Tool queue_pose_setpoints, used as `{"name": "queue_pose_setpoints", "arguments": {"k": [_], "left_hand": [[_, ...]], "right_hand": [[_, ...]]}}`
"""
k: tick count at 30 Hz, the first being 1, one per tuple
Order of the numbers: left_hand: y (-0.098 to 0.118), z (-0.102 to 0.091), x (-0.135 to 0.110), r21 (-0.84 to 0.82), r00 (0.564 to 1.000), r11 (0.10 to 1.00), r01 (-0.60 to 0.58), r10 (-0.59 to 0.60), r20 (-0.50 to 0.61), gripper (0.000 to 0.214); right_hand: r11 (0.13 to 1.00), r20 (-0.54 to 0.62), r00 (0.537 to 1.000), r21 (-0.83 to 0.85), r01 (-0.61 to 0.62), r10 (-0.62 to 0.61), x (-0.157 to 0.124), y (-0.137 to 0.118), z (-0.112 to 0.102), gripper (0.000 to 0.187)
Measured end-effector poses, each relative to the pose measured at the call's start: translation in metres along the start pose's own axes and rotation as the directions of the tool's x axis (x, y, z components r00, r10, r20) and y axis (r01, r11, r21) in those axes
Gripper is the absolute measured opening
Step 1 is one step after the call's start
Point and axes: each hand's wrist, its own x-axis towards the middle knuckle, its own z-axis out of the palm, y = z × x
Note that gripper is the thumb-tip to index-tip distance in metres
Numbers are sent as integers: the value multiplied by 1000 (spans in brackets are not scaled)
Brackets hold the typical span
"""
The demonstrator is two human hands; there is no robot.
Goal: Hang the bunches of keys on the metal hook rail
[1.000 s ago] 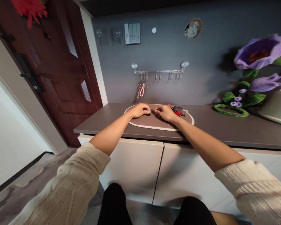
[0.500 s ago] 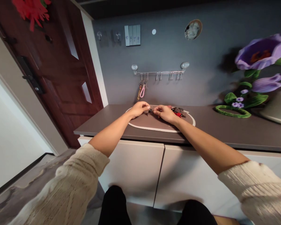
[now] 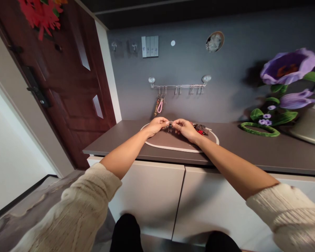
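In the head view, both hands are over the oval mat (image 3: 170, 144), which lies between the worktop's (image 3: 252, 154) back and front edges, toward its left end. The left hand (image 3: 156, 127) and the right hand (image 3: 184, 129) now nearly meet at the fingertips; half a second ago a wider gap lay between them. Each hand is pinched, thumb against fingers, on what looks like a small bunch of keys (image 3: 170, 128). The keys hang between the fingertips, above the mat's middle, dark at the top with thin metal ends pointing down. Exactly which part each hand grips is too small to tell.

The closing of that gap suggests that both hands are now working on the same piece, probably at its ring, and that this fine handling is unfinished.

Just beyond the right hand, near the mat's right end, a dark pile with red parts (image 3: 201, 132) lies untouched, as it did a second ago. Above the worktop's back edge, the hook rail (image 3: 182, 86) carries a pink loop (image 3: 160, 105), which also stays in place. The whole scene sits slightly lower in the view, so the head has probably tipped up.
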Motion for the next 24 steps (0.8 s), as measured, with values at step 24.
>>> {"name": "queue_pose_setpoints", "arguments": {"k": [24], "left_hand": [[-7,1,10,300,948,945,-130,207,-241,15]], "right_hand": [[985,-124,982,-110,131,-145,34,-4,-8,25]]}}
